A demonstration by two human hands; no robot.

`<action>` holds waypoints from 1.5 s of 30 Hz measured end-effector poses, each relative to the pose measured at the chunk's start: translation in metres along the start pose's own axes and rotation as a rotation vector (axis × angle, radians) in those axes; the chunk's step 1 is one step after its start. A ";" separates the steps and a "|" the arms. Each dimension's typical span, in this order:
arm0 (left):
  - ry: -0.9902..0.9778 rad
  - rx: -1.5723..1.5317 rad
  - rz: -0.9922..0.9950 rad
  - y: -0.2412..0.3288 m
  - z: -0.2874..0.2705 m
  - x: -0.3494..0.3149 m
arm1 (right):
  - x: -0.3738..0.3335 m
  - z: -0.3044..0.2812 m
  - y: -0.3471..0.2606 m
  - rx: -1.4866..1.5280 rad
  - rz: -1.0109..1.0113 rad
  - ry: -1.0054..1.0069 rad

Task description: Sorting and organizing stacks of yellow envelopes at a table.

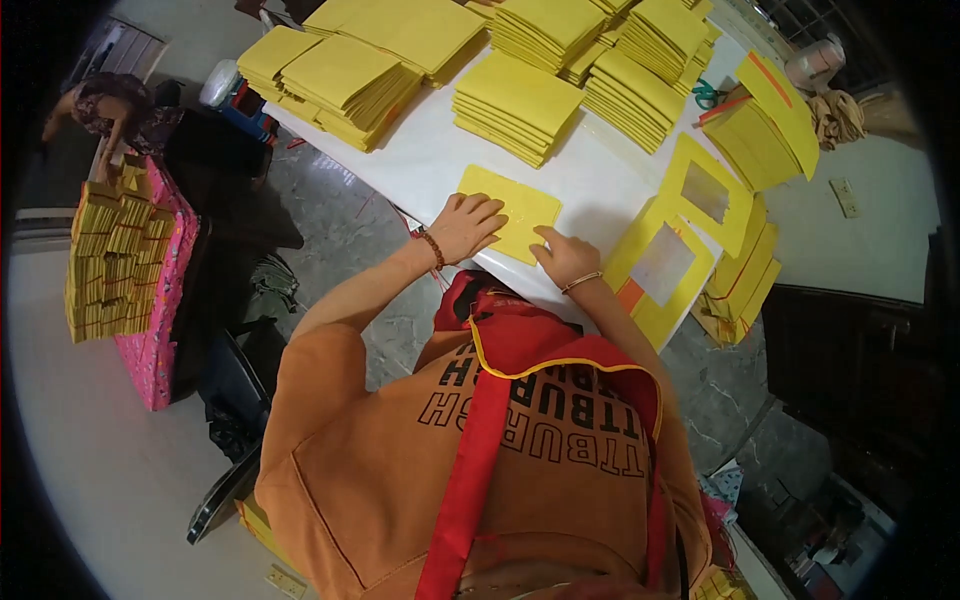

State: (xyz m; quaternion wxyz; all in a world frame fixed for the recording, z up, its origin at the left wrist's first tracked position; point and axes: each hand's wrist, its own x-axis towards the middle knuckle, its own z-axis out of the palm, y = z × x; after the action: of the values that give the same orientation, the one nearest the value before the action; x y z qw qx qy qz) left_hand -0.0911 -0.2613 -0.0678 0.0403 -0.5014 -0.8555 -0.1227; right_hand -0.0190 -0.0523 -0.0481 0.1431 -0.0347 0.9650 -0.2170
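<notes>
A flat yellow piece, like a folded paper bag or envelope, lies at the near edge of the white table. My left hand rests on its left part, palm down with fingers stretched out. At its right near corner my right hand is closed, the thumb and forefinger pinching the edge; the other fingers are curled under. Just beyond it sits a stack of folded yellow pieces.
More yellow stacks cover the far side of the white table. Yellow frames with pale windows lie at the right, near green scissors. At the left, another person stands by a pink-covered table with bundled yellow pieces.
</notes>
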 end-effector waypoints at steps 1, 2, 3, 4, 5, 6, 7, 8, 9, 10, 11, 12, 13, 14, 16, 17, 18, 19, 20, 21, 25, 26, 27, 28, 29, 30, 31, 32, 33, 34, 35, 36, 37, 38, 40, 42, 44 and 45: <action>-0.003 -0.003 0.004 0.000 0.004 -0.001 | 0.003 0.005 0.000 0.016 -0.135 0.127; 0.036 0.003 0.000 0.000 0.009 -0.003 | 0.005 0.010 0.000 0.031 -0.271 0.253; 0.075 0.010 0.002 -0.001 0.010 -0.003 | 0.008 0.016 -0.001 0.034 -0.262 0.255; 0.070 0.006 0.010 -0.001 0.012 -0.003 | 0.011 0.023 -0.003 0.028 -0.368 0.237; 0.056 -0.026 0.006 -0.001 0.013 -0.003 | 0.013 0.028 -0.003 0.021 -0.473 0.219; 0.045 -0.057 -0.003 -0.001 0.013 -0.003 | 0.013 0.028 -0.003 0.023 -0.470 0.219; 0.043 -0.058 -0.001 -0.001 0.013 -0.003 | 0.014 0.028 -0.003 0.102 -0.426 0.213; 0.047 -0.060 -0.007 -0.001 0.012 -0.002 | 0.014 0.029 -0.003 0.181 -0.381 0.208; 0.053 -0.059 -0.014 0.000 0.011 -0.001 | 0.014 0.029 -0.004 0.180 -0.379 0.211; 0.055 -0.059 -0.011 0.001 0.010 -0.001 | 0.013 0.031 -0.005 0.166 -0.386 0.237; 0.043 -0.066 -0.019 0.002 0.009 -0.002 | 0.012 0.031 -0.006 0.152 -0.393 0.263; 0.029 -0.072 -0.027 0.001 0.006 -0.001 | 0.011 0.029 -0.009 0.151 -0.393 0.266; 0.030 -0.069 -0.025 0.000 0.003 0.002 | 0.010 0.026 -0.010 0.150 -0.374 0.246; 0.058 -0.125 -0.016 -0.002 -0.001 0.005 | 0.010 0.023 -0.012 0.147 -0.355 0.227; 0.088 -0.178 -0.005 -0.006 -0.015 0.014 | 0.013 0.008 -0.014 0.193 -0.290 0.172; 0.177 -0.198 -0.047 -0.012 -0.024 0.019 | 0.016 0.002 -0.013 0.239 -0.221 0.117; 0.267 -0.217 -0.087 -0.019 -0.032 0.027 | 0.022 -0.001 -0.009 0.236 -0.222 0.121; 0.373 -0.265 -0.236 -0.028 -0.036 0.033 | 0.029 -0.002 -0.003 0.443 -0.129 0.242; 0.481 -0.377 -0.395 -0.040 -0.036 0.042 | 0.039 -0.004 0.003 0.650 -0.032 0.362; 0.585 -0.491 -0.557 -0.055 -0.034 0.051 | 0.053 -0.007 0.012 0.777 0.031 0.431; 0.647 -1.032 -0.966 -0.122 -0.018 0.082 | 0.103 -0.058 -0.011 1.298 0.467 0.421; 0.487 -1.248 -1.208 -0.129 -0.018 0.087 | 0.114 -0.065 -0.012 1.411 0.529 0.286; 0.488 -1.250 -1.199 -0.130 -0.023 0.095 | 0.124 -0.071 -0.010 1.520 0.587 0.157; 0.268 -1.318 -1.135 -0.131 -0.029 0.101 | 0.131 -0.072 -0.010 1.519 0.583 0.164; 0.047 -1.374 -1.064 -0.132 -0.034 0.107 | 0.137 -0.070 -0.010 1.561 0.512 0.241; 0.061 -1.372 -1.072 -0.138 -0.033 0.103 | 0.144 -0.061 -0.013 1.598 0.436 0.300; -0.049 -1.375 -1.058 -0.145 -0.030 0.107 | 0.153 -0.054 -0.004 1.781 0.275 0.253; -0.159 -1.375 -1.043 -0.151 -0.027 0.110 | 0.157 -0.049 0.010 1.782 0.271 0.258; -0.170 -1.370 -1.083 -0.154 -0.023 0.107 | 0.153 -0.051 0.009 1.761 0.327 0.215; -0.168 -1.373 -1.087 -0.152 -0.026 0.106 | 0.148 -0.057 0.007 1.739 0.381 0.177; -0.215 -1.346 -1.084 -0.150 -0.030 0.106 | 0.143 -0.063 0.005 1.736 0.384 0.173; -0.259 -1.317 -1.080 -0.148 -0.034 0.105 | 0.138 -0.072 0.002 1.649 0.423 0.113; -0.254 -1.318 -1.083 -0.149 -0.026 0.101 | 0.134 -0.076 0.001 1.560 0.460 0.054; -0.169 -1.410 -1.086 -0.150 -0.012 0.095 | 0.132 -0.073 0.002 1.557 0.457 0.049; -0.103 -1.495 -1.063 -0.144 -0.010 0.102 | 0.131 -0.062 0.016 1.374 0.441 0.085; 0.063 -1.645 -0.831 -0.123 -0.023 0.102 | 0.130 -0.052 0.027 1.395 0.391 0.132; 0.001 -1.639 -0.821 -0.117 -0.024 0.100 | 0.125 -0.046 0.037 1.416 0.338 0.171; 0.063 -1.617 -0.781 -0.117 -0.017 0.090 | 0.120 -0.048 0.032 1.469 0.211 0.163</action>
State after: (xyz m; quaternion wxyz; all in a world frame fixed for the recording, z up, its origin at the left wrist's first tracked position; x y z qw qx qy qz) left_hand -0.2383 -0.2441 -0.0537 -0.3462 -0.0463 -0.6157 -0.7063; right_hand -0.1478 -0.0197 -0.0518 0.0776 0.1787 0.5775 -0.7928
